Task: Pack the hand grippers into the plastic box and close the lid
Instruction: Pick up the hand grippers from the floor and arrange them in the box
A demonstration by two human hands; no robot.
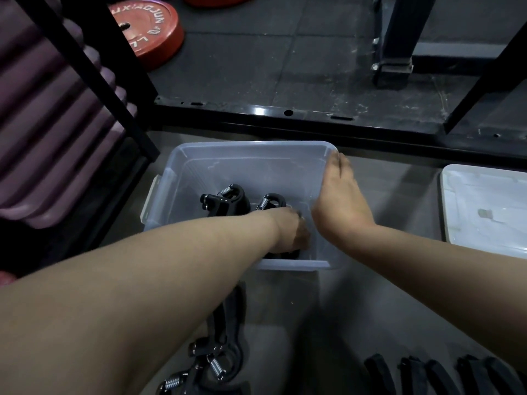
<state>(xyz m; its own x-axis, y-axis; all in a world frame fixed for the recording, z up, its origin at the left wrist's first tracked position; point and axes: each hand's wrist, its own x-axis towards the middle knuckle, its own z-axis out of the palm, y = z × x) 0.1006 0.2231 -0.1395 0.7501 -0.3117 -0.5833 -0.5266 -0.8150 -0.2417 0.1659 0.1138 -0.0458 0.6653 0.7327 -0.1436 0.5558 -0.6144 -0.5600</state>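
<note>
- Plastic box [176, 178]: centre floor, uncovered; two hand grippers [225, 201] inside, far left.
- Left hand [291, 232]: inside the box, near side; fingers hidden, grip cannot be told.
- Right hand [339, 195]: fingers straight along the right rim.
- Lid [484, 206]: right of the box.
- Loose grippers [211, 363]: near floor.

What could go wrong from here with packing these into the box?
The hand grippers already in the plastic box sit loose with their springs exposed, so they may hook together and waste room. More grippers on the floor wait to go in; piled high, they could stop the lid, lying off to the right, from closing.
</note>
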